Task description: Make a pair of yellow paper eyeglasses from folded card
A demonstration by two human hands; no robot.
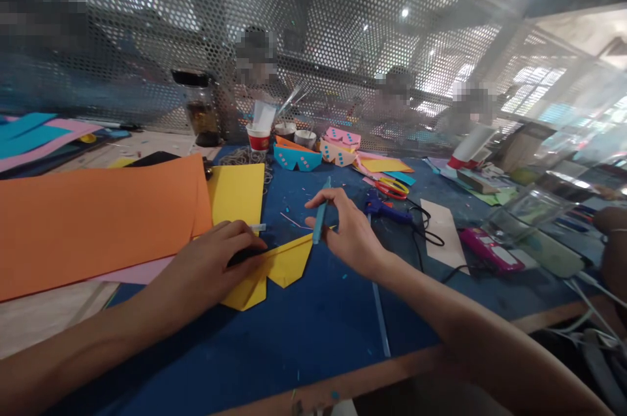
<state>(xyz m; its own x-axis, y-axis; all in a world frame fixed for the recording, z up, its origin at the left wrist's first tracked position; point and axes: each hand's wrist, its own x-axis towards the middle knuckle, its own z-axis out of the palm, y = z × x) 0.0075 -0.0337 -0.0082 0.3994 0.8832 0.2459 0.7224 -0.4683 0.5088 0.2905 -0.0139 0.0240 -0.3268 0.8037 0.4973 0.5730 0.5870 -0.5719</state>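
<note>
A folded yellow paper shape (pixel 281 264) lies on the blue table mat (pixel 313 324). My left hand (pixel 210 266) rests on its left part, fingers curled over a dark object with a white tip (pixel 258 228) showing past them. My right hand (pixel 345 230) hovers just right of the paper, pinching a teal stick-like tool (pixel 321 213) that stands almost upright with its lower end at the paper's right corner.
Large orange (pixel 93 220) and yellow (pixel 238 194) sheets lie at left. Paper boats (pixel 313 153), cups (pixel 258 136), scissors (pixel 392 187), a blue glue gun (pixel 386 210) and a pink object (pixel 490 249) sit behind and right. A perforated metal screen (pixel 313 44) backs the table. Another person's arm (pixel 612 253) is at far right.
</note>
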